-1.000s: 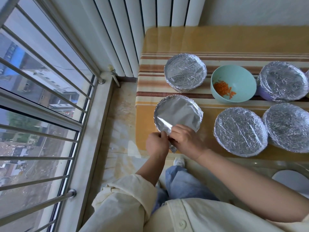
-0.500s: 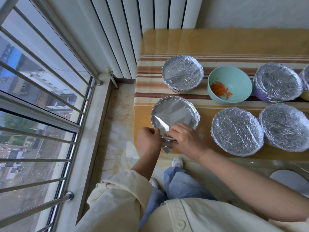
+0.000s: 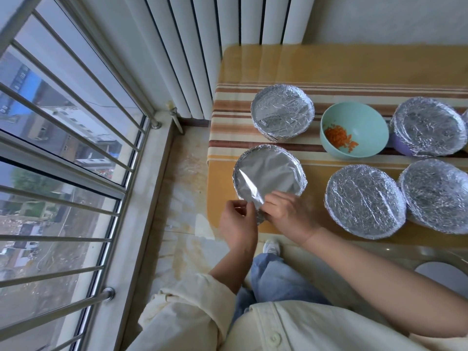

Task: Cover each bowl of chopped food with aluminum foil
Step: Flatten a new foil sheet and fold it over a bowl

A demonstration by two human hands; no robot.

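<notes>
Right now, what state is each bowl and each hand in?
Teal bowl, uncovered, orange bits inside.
Near-left bowl, foil on top, foil edge untucked.
Back-left bowl, covered.
Purple bowl, covered.
Front middle bowl, covered.
Front right bowl, covered.
Left hand, pinching foil edge.
Right hand, pinching foil edge.

The tabletop (image 3: 354, 67) is ochre yellow, and stripes of dark brown, red-brown and cream run across it. The foil (image 3: 268, 171) is silver with a fine crinkled pattern. One bowl (image 3: 364, 122) is mint green and the food (image 3: 338, 136) in it is orange. A purple bowl (image 3: 400, 147) shows under foil. The sleeve (image 3: 192, 307) is cream, the jeans (image 3: 278, 282) light blue, the radiator (image 3: 202, 46) white, the floor (image 3: 187, 178) beige with marble veins.
</notes>
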